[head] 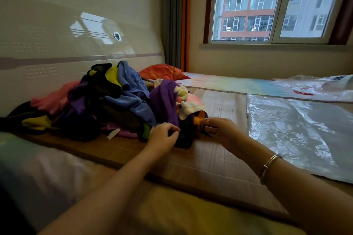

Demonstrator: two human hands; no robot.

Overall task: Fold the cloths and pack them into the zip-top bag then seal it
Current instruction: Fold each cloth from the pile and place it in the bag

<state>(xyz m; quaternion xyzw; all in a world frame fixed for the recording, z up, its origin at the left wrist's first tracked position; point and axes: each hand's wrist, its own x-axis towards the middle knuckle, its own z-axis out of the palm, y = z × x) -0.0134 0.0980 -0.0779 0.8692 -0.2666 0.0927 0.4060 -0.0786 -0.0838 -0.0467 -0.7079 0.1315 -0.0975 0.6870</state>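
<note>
Two hands worked at the near edge of a heap of cloths (114,101) on the bed's woven mat (210,158). The left hand (162,139) had its fingers curled, thumb and forefinger pinched on a dark cloth (183,139) at the front of the heap. The right hand (221,129), a metal bangle (269,166) on its wrist, reached in from the right with its fingers bent at the same dark cloth beside an orange patch; whether that grip was closed on the fabric could not be told. The heap held blue, purple, black, yellow and pink pieces, piled against the pale headboard (57,44). A clear plastic bag (296,129) lay flat on the mat to the right of the hands, apart from the heap. An orange pillow (164,71) sat behind the heap, and a window (267,5) showed buildings outside.
</note>
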